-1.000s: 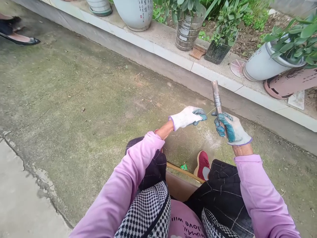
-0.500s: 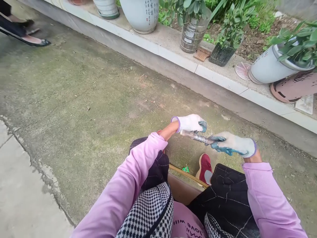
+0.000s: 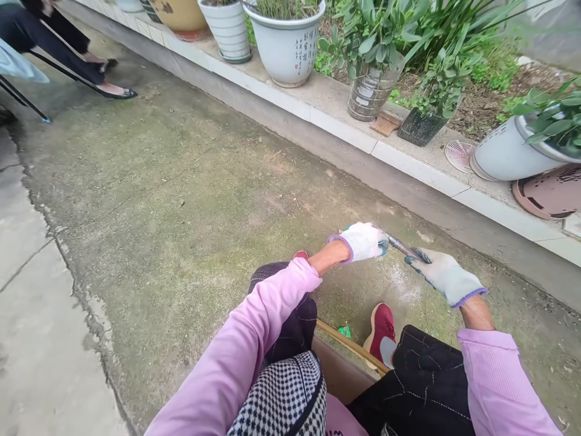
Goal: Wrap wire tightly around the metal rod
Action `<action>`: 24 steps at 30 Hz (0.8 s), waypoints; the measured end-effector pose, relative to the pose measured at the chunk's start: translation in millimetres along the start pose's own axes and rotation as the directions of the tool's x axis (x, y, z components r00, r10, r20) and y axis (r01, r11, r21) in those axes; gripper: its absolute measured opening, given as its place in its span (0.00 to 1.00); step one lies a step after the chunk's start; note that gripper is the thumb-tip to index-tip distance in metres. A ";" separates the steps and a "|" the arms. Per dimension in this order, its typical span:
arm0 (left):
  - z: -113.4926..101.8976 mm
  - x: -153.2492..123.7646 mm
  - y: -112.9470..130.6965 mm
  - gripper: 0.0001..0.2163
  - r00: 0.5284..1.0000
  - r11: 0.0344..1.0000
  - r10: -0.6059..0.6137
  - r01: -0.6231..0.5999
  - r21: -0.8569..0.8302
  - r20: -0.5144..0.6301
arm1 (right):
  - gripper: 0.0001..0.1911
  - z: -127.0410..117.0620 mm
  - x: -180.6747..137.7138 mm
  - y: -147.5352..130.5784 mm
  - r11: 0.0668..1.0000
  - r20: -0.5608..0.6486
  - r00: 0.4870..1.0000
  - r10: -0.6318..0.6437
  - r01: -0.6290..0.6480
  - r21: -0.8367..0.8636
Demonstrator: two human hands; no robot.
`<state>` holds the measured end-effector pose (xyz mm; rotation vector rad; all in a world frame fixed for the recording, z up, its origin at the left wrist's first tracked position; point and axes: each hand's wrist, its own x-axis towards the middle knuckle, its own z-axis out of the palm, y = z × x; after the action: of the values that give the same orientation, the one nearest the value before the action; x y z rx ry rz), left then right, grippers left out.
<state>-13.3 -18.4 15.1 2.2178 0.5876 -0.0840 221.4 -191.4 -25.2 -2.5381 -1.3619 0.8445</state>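
Note:
My right hand (image 3: pixel 442 272), in a white knit glove with a dark blue-green coated palm, is closed around one end of a thin rod (image 3: pixel 399 244). The rod's middle looks wrapped in silvery wire; its exact kind is unclear. At the rod's other end is my left hand (image 3: pixel 364 241), gloved alike, with its fingers curled round it and hiding that tip. Both hands are held out over the ground in front of my knees, the rod slanting between them.
A yellowish wooden bar (image 3: pixel 349 344) runs between my legs, near a green scrap (image 3: pixel 345 330) and my red shoe (image 3: pixel 380 333). Potted plants, including a white pot (image 3: pixel 285 48), line a tiled ledge (image 3: pixel 333 124). Another person's legs (image 3: pixel 68 51) show at upper left.
The rod has swung to slope down toward my right hand, and my left hand has closed on its far end. A pale dusty patch now shows on the ground below. The view has shifted.

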 end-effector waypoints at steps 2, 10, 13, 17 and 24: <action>2.2 6.2 -0.2 0.10 0.997 0.982 0.079 -0.078 0.174 0.003 | 0.13 -4.0 1.0 -3.2 1.000 -0.022 1.000 0.019 -0.019 -0.008; 16.6 7.1 1.1 0.13 0.988 0.948 0.150 -0.152 0.278 0.028 | 0.13 -6.0 -2.1 -25.3 0.971 0.044 0.986 0.159 -0.164 0.175; 13.7 7.9 8.1 0.11 0.996 0.981 0.022 -0.006 -0.191 0.082 | 0.21 -11.2 -11.1 -36.3 0.863 0.017 0.986 0.167 -0.154 0.480; 2.5 10.6 11.1 0.05 0.985 0.738 -0.081 0.162 -0.655 0.153 | 0.32 -25.1 -28.1 -46.7 0.654 0.015 1.000 -0.001 -0.011 0.756; -9.7 10.0 13.3 0.08 0.963 0.713 -0.164 0.266 -0.649 0.214 | 0.39 -37.4 -43.2 -29.4 0.703 0.379 0.890 -0.252 -0.100 0.704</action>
<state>0.1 -14.8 28.4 1.4100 0.6680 -0.1256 201.4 -204.0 34.5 -1.7129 -0.9294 1.6388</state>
